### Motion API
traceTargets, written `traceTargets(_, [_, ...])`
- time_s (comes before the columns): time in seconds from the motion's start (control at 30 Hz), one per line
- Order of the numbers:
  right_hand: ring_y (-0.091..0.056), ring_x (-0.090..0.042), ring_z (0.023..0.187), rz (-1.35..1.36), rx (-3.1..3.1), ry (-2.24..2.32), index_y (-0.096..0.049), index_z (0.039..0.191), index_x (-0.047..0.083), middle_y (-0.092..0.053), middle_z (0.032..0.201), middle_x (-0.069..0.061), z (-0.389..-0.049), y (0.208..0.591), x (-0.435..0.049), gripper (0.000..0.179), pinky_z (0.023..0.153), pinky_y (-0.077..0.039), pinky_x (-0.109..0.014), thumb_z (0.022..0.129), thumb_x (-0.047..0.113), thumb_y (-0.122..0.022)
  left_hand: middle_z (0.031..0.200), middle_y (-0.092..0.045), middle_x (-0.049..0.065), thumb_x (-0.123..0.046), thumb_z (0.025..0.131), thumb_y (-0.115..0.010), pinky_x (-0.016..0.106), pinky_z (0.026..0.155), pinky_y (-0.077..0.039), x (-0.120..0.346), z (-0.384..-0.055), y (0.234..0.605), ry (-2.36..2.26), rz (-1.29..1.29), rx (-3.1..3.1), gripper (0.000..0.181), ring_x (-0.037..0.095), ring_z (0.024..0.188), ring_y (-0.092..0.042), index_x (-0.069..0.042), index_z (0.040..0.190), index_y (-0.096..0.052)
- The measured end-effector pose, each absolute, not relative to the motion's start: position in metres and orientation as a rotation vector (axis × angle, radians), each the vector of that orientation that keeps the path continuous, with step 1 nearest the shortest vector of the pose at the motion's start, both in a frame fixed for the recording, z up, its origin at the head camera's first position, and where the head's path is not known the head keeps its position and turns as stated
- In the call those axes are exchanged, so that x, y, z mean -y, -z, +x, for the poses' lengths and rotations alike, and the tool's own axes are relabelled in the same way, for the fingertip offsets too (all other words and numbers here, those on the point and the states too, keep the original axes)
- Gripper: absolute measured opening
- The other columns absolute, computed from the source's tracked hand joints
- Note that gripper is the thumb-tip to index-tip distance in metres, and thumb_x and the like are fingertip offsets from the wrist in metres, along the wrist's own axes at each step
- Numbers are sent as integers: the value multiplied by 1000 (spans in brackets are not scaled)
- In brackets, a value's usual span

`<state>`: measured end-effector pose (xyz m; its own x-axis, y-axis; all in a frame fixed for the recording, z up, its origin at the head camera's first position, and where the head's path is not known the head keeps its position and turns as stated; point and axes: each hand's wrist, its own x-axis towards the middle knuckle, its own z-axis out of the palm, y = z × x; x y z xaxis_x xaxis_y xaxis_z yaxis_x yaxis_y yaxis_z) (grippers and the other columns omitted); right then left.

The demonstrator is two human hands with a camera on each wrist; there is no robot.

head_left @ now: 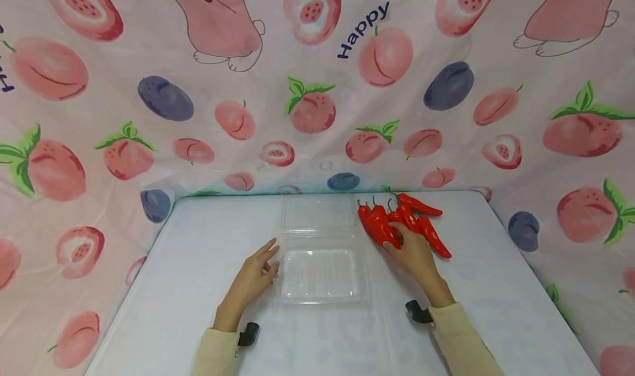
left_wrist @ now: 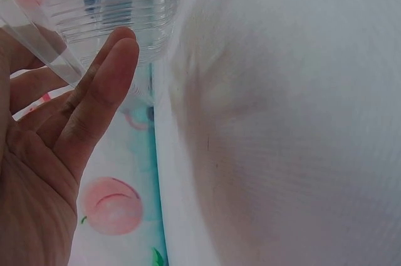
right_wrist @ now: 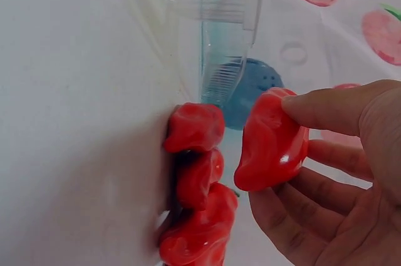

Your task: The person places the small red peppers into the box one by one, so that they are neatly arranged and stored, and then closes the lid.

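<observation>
My right hand (head_left: 414,252) pinches a glossy red chili pepper (right_wrist: 272,144) between thumb and fingers. In the right wrist view the pepper is raised above several other red peppers (right_wrist: 197,127), which form a pile (head_left: 408,217) at the table's back right. Left of them lies a clear plastic box (head_left: 322,274), its lid (head_left: 319,213) folded open toward the back. My left hand (head_left: 252,277) is at the box's left edge with fingers loosely extended. In the left wrist view its fingers (left_wrist: 103,100) overlap the box's side; whether they touch it I cannot tell.
A white cloth covers the table (head_left: 178,254). Behind and beside it hangs a pink fruit-print curtain (head_left: 317,62). A black wrist camera (head_left: 248,334) sits on the left wrist, another black camera (head_left: 418,312) on the right.
</observation>
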<state>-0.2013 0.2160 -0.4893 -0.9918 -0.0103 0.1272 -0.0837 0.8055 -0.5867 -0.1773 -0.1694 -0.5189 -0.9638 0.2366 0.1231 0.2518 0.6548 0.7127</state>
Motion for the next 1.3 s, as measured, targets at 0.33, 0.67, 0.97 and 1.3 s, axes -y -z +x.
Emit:
traceTargets(0.33, [-63,-36,104,117,2812,-932,-52,139,9,-67,123,-20,-199,479,-210,61,86,-56,-53,85,23,-76,155,-42,11,-7,93,-62,19,54,-49,169,-180,519,1221,-430,2820,46,6,63,-62,2,138,-54])
traceTargets(0.67, [-64,-34,104,155,2774,-945,-52,138,11,-68,121,-17,-194,477,-205,60,86,-56,-51,85,24,-76,155,-42,12,-7,93,-62,18,54,-49,168,-178,518,1227,-410,2842,47,5,62,-61,3,138,-53])
traceTargets(0.97, [-64,-31,103,205,2708,-974,-55,137,13,-69,120,-14,-188,475,-196,60,84,-57,-49,83,24,-79,155,-42,12,-6,93,-62,19,53,-49,170,-176,520,1236,-418,2825,47,5,61,-61,2,138,-53])
traceTargets(1.3, [-63,-34,108,252,2676,-1026,-55,137,13,-67,125,-14,-181,472,-188,62,82,-59,-48,81,22,-80,156,-41,8,-8,94,-62,19,54,-48,169,-175,521,1238,-370,2859,48,1,60,-57,-1,140,-53])
